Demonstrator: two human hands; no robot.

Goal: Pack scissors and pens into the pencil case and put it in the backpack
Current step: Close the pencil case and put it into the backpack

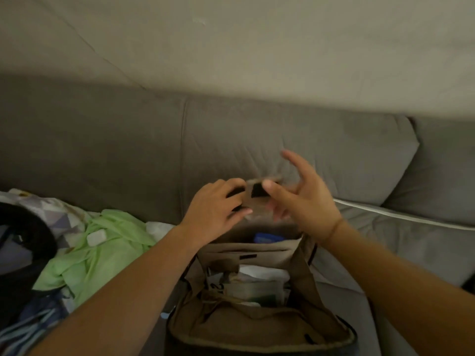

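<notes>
On the grey sofa [334, 155], near centre: a tan backpack [259, 327], standing open with its mouth facing up.

Contents, as far as they are showing: white papers or packets [259, 278] in the main compartment; a blue item [267, 237] lying in the far pocket, too dim to identify. It may be the pencil case, but this cannot be told.

Above the far rim: a small tan flap with a black patch [257, 191], blurred, being held up between both hands.

Left hand [216, 209]: its grip is curling round the left edge of the flap, fingers pinching it.

Right hand [303, 196]: the thumb is pressing against the flap's right side, the other fingers spreading wide and straight.

Left of the backpack: a green cloth [102, 250], a small white box [96, 237] on it, and a black strap [28, 227].

Progress, as a judgement: no scissors or pens are showing loose, so the packing is probably done and the bag is being handled near its closing stage; fastening is not yet done.
</notes>
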